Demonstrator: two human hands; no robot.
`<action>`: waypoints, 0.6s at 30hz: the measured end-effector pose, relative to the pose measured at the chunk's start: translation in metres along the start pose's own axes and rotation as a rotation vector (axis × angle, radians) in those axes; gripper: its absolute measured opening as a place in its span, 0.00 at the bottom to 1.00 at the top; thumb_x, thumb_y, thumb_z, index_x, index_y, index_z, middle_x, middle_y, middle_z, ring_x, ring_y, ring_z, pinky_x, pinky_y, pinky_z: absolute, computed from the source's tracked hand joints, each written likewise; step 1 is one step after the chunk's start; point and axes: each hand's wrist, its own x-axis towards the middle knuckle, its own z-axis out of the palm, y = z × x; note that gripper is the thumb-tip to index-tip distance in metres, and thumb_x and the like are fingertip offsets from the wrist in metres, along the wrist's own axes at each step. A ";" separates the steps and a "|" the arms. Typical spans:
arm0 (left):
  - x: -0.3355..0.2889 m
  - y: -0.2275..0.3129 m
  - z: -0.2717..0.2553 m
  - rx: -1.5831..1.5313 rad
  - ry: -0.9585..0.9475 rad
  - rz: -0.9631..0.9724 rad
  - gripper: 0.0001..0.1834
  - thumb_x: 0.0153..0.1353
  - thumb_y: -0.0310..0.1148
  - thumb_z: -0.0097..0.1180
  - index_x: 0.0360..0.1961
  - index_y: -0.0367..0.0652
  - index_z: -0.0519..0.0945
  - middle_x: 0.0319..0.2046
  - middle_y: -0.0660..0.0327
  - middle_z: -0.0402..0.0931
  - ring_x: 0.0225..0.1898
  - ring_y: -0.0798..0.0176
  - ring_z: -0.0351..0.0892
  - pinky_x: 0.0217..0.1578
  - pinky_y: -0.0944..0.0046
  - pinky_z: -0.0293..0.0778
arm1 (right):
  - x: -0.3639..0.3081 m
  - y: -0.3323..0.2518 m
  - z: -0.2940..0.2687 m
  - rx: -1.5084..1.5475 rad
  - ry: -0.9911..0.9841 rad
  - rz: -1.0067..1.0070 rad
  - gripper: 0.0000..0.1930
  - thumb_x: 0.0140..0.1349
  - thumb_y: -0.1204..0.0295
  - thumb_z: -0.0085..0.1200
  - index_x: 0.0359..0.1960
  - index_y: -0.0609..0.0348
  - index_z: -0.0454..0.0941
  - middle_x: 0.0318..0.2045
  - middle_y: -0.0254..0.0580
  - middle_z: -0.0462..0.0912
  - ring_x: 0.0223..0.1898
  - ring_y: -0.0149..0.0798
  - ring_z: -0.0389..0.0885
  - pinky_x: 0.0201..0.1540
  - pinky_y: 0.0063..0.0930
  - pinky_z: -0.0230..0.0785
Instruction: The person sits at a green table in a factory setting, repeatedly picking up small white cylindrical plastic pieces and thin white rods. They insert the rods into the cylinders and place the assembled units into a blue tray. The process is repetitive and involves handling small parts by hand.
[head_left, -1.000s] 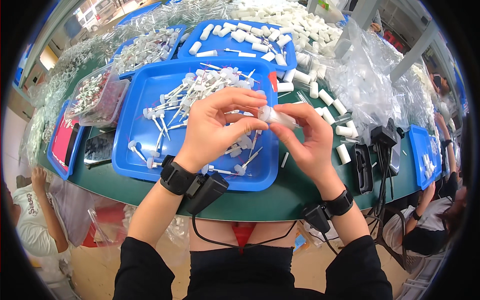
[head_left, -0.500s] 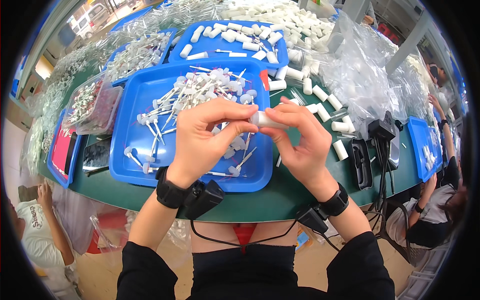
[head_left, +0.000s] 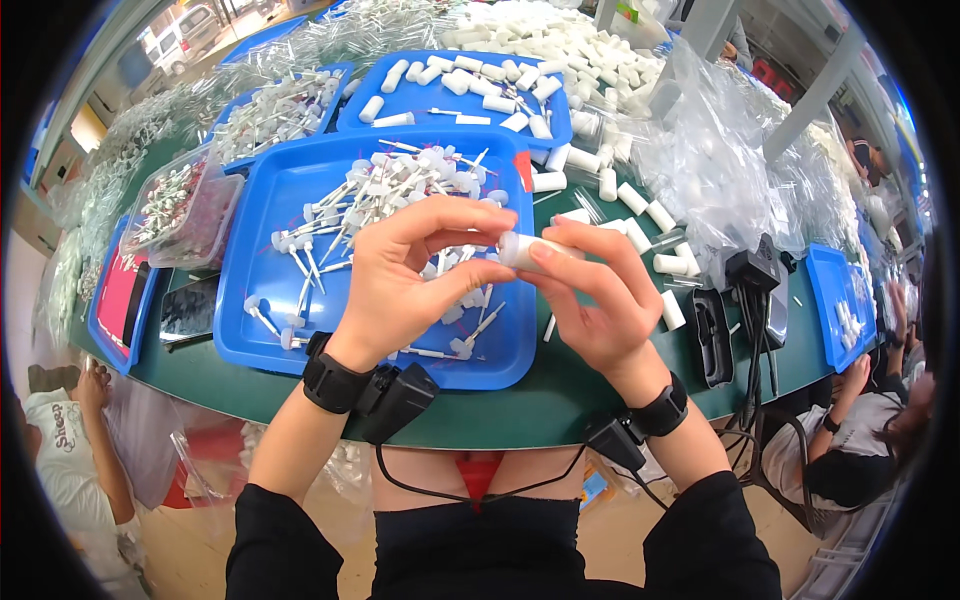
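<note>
Both hands meet over a blue tray (head_left: 262,250) full of small white capped sticks (head_left: 395,195). My right hand (head_left: 590,295) grips a short white tube (head_left: 524,250) between thumb and fingers. My left hand (head_left: 405,275) pinches the tube's left end with thumb and forefinger; whatever it holds there is hidden by the fingers. Each wrist wears a black band with a wired box.
A second blue tray (head_left: 415,100) with white tubes lies behind, more tubes (head_left: 640,215) loose on the green table (head_left: 520,405). Clear plastic bags (head_left: 720,160) pile at right, black devices (head_left: 745,290) beside them. Other people sit at left (head_left: 60,460) and right (head_left: 860,450).
Both hands with the tube have shifted slightly left and nearer over the tray; the left fingers have closed on the tube's end.
</note>
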 end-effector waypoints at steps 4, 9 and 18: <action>-0.001 0.003 -0.003 0.074 -0.048 0.018 0.15 0.43 0.17 0.63 0.36 0.35 0.79 0.37 0.55 0.77 0.38 0.66 0.77 0.40 0.67 0.75 | -0.002 -0.004 -0.001 -0.018 0.004 -0.003 0.16 0.40 0.83 0.61 0.35 0.58 0.81 0.32 0.44 0.78 0.31 0.38 0.78 0.33 0.26 0.73; -0.002 0.012 -0.003 0.236 -0.042 0.056 0.14 0.41 0.15 0.62 0.34 0.33 0.80 0.32 0.54 0.79 0.35 0.63 0.78 0.34 0.68 0.73 | -0.001 -0.005 -0.002 -0.103 0.006 -0.033 0.14 0.41 0.83 0.61 0.33 0.58 0.81 0.30 0.43 0.78 0.31 0.40 0.78 0.33 0.28 0.74; -0.002 0.006 0.002 0.480 0.013 0.244 0.14 0.41 0.15 0.61 0.33 0.36 0.81 0.30 0.54 0.80 0.30 0.63 0.80 0.30 0.69 0.74 | -0.003 -0.002 0.005 -0.022 0.036 0.011 0.12 0.42 0.83 0.61 0.32 0.60 0.80 0.30 0.44 0.79 0.30 0.39 0.79 0.38 0.33 0.77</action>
